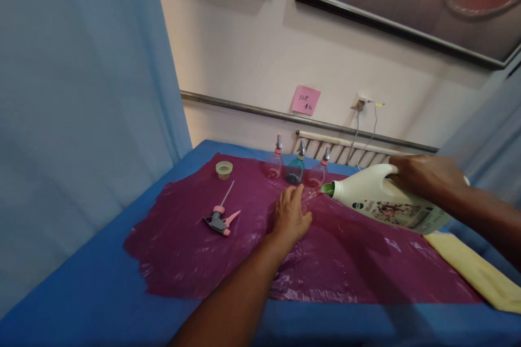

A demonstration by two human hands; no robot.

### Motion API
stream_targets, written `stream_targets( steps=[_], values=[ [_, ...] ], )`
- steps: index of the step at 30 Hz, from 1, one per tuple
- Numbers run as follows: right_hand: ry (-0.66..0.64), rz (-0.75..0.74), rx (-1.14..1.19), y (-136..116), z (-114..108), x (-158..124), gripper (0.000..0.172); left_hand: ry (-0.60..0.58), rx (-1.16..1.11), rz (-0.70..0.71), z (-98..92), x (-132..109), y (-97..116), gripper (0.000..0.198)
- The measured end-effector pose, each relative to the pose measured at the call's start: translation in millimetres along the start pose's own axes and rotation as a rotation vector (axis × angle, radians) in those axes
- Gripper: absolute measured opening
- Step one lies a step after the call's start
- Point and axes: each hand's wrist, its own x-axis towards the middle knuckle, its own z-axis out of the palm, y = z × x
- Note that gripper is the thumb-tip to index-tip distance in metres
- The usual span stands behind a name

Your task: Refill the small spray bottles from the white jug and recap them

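My right hand (427,176) is wrapped round the handle of a cream jug (362,187) with a printed label. The jug is tipped to the left, its green-lined mouth low over the plastic sheet. My left hand (290,210) is curved around a see-through bottle (313,193), mostly hidden by the hand and hard to make out against the sheet. Its neck appears close to the jug's mouth; whether liquid is flowing I cannot tell. To the left of that hand lies a grey and pink trigger spray head (218,220) with a thin tube.
Behind my hands stand a pink spray bottle (274,164), a teal spray bottle (295,169) and another pink spray bottle (317,172). A small round tub (223,169) sits at the back left. Purple plastic (183,260) covers the blue table (97,271); a yellow cloth (476,271) lies right.
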Motion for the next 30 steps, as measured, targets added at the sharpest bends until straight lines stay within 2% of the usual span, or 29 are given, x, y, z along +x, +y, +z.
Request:
stream_targets(
  steps=[30],
  values=[
    [0.004,-0.013,0.003,-3.3,-4.7,-0.3,0.027,0.009,-0.03,-0.017,0.3,-0.2,-1.0,0.086]
  ],
)
